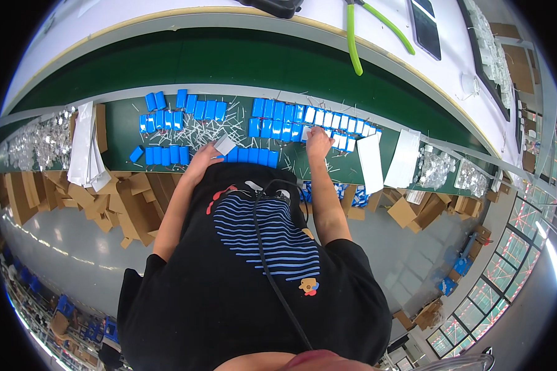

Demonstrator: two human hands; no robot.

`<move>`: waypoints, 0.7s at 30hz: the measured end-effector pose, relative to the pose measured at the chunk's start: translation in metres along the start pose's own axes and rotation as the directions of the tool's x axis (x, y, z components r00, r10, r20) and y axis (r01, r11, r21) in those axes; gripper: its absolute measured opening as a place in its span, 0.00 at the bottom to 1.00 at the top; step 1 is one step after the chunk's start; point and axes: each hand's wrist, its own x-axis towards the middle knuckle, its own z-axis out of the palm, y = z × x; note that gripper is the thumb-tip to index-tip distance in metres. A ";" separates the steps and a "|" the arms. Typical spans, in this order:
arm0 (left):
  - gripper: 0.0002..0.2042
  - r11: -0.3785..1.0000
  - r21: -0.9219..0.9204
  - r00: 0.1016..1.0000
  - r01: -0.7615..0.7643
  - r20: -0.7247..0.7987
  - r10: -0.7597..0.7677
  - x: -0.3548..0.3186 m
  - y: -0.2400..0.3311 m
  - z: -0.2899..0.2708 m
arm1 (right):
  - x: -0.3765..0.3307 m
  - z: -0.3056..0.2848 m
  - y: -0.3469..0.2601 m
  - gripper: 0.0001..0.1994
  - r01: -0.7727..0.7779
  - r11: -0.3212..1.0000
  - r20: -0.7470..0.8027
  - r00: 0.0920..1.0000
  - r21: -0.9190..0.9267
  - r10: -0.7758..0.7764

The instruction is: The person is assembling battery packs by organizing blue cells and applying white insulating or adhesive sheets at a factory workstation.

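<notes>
My left hand [202,160] pinches a small stack of white rectangular labels [225,144] above the near row of blue battery packs [263,157]. Farther right, my right hand [319,143] has its fingers closed at a small white label [305,133], down against the packs of the far block. In that block, blue packs [278,112] stand at the left, and packs with white tops [328,119] run on to the right. More blue packs [210,110] lie in short rows at the left. My right fingertips are partly hidden.
Thin white strips [198,135] litter the green bench. White sheets [370,162] and bags of clear pieces [436,167] lie to the right; a heap of clear pieces [40,142] is at far left. Green-handled pliers [353,40] and a phone [426,31] rest on the shelf. Cardboard boxes [127,207] stand below.
</notes>
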 end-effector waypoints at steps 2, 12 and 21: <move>0.16 1.000 -0.014 1.000 0.021 0.001 -0.021 0.002 0.000 -0.002 | 0.000 -0.003 -0.003 0.09 0.051 0.999 -0.039 0.998 -0.004 -0.051; 0.21 0.960 0.243 0.990 -0.140 0.036 0.135 0.001 -0.017 0.003 | 0.017 -0.025 -0.008 0.13 -0.018 0.999 0.169 0.985 0.031 0.013; 0.22 0.992 0.112 0.987 -0.060 0.157 0.042 0.000 -0.012 0.047 | -0.032 -0.085 -0.111 0.13 0.046 0.631 0.148 0.956 0.774 -0.252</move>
